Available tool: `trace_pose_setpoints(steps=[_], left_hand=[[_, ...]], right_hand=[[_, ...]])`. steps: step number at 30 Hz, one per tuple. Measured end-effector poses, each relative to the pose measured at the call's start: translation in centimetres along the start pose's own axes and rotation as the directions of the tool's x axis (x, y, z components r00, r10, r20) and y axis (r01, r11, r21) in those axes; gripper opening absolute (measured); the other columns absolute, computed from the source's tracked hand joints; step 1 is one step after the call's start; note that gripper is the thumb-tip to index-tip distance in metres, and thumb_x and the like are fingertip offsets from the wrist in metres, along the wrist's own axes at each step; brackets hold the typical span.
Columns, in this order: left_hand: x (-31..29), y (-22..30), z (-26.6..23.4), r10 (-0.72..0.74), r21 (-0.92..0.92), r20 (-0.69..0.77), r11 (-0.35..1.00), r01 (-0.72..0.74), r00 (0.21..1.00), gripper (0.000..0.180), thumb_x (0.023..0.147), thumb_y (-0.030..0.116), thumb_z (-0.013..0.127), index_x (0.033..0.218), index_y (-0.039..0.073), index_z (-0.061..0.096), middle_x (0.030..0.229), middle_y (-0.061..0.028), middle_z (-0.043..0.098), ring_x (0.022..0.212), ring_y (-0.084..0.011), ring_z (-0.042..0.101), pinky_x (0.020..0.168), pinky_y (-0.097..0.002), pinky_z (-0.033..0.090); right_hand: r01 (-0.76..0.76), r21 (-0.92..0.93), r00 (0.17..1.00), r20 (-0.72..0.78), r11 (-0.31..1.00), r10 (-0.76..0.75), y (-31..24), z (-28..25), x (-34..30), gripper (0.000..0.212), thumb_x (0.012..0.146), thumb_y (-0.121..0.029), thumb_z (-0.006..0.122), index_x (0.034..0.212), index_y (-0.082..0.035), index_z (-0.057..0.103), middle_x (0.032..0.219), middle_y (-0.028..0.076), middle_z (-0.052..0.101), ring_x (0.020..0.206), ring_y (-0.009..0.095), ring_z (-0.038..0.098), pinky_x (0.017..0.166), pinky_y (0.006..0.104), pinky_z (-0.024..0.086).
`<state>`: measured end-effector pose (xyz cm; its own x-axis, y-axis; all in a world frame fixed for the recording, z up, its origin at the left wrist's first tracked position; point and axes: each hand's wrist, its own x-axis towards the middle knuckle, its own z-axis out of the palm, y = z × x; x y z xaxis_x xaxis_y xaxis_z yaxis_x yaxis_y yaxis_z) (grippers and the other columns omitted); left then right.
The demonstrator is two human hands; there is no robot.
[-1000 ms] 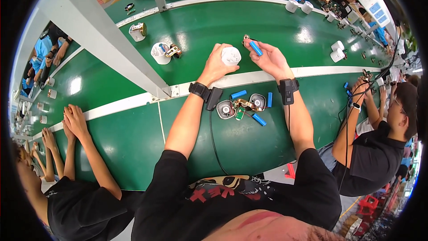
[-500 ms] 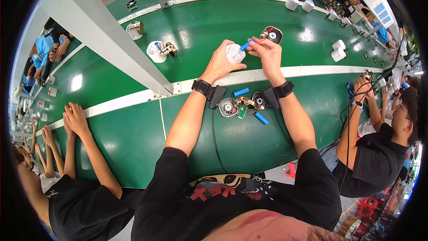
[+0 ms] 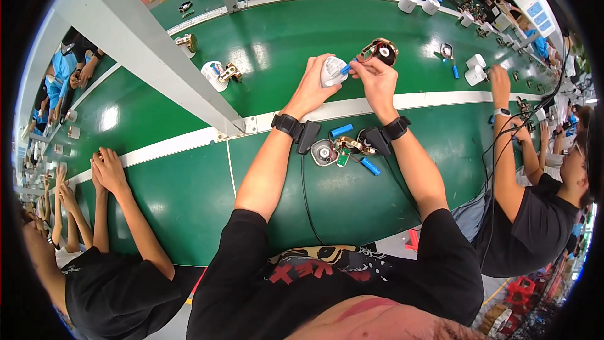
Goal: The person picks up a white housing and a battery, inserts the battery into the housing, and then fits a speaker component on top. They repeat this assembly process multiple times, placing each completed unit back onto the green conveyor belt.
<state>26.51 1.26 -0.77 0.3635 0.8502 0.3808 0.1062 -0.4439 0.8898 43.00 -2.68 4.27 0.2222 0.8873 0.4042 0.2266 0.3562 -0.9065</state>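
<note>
My left hand (image 3: 313,85) is wrapped round a white plastic cup-shaped housing (image 3: 333,73), its open mouth tilted toward my right hand. Between the fingertips of my right hand (image 3: 376,80) is a blue cylindrical battery cell (image 3: 346,69), one end at the housing's mouth. How deep it reaches inside I cannot tell. Just beyond those fingers is a brass-rimmed speaker assembly (image 3: 384,54); whether it touches the hand or is wired to the cell is hidden. Below my wrists lie a grey-rimmed speaker part (image 3: 324,152), a green circuit board (image 3: 343,157) and two loose blue cells (image 3: 341,130).
A white rail (image 3: 440,99) runs between the near bench and the green belt. A grey post (image 3: 145,44) rises at left. A housing with a brass part (image 3: 215,76) stands beyond it. White cups (image 3: 475,69) stand at right, near a co-worker's raised hand (image 3: 500,85).
The housing has tipped toward my right hand, and the cell has come down to its mouth. At right, a co-worker's hand has reached over the belt, where a part with a blue cell now lies.
</note>
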Motion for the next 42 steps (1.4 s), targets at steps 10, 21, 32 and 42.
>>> trace_pose_setpoints(steps=[10,21,32,42], left_hand=[[0.0,0.2,-0.2,0.039,-0.051,-0.082,0.998,-0.044,0.996,0.064,0.062,0.009,0.085,0.119,0.006,0.055,0.108,-0.0102,0.054,0.105,-0.0268,0.058,0.094,-0.0358,0.048],[0.1,-0.5,0.1,-0.113,-0.315,-0.122,0.947,0.069,0.986,0.065,0.062,0.011,0.088,0.118,0.004,0.057,0.1,-0.0087,0.067,0.093,-0.0187,0.064,0.082,-0.0356,0.053],[0.0,-0.9,-0.1,-0.065,-0.299,-0.104,0.954,0.031,0.993,0.066,0.058,0.015,0.091,0.115,0.003,0.061,0.094,-0.0068,0.067,0.086,-0.0149,0.062,0.076,-0.032,0.053],[-0.1,-0.3,0.1,-0.057,-0.309,-0.101,0.951,0.023,0.993,0.065,0.058,0.015,0.091,0.114,0.002,0.061,0.093,-0.0068,0.066,0.085,-0.0154,0.062,0.075,-0.0328,0.054]], right_hand=[[0.161,-0.472,0.98,0.183,0.867,-0.083,-0.9,-0.3,-0.3,0.014,0.082,-0.008,0.076,0.087,0.004,0.069,0.087,0.013,0.072,0.08,0.02,0.072,0.066,0.0271,0.054],[0.234,-0.384,0.864,0.503,0.893,-0.01,-0.9,-0.3,-1.0,0.068,0.073,-0.008,0.082,0.13,-0.003,0.044,0.105,0.017,0.068,0.096,0.025,0.067,0.079,0.036,0.053],[0.164,-0.42,0.864,0.497,0.892,0.076,-1.7,-0.6,-0.5,0.055,0.07,-0.008,0.083,0.115,-0.001,0.052,0.1,0.018,0.069,0.088,0.03,0.071,0.074,0.039,0.056],[0.158,-0.384,0.851,0.521,0.91,0.073,-1.2,-0.9,-0.3,0.046,0.071,-0.004,0.081,0.108,0.0,0.054,0.096,0.018,0.07,0.086,0.03,0.071,0.074,0.0378,0.056]])
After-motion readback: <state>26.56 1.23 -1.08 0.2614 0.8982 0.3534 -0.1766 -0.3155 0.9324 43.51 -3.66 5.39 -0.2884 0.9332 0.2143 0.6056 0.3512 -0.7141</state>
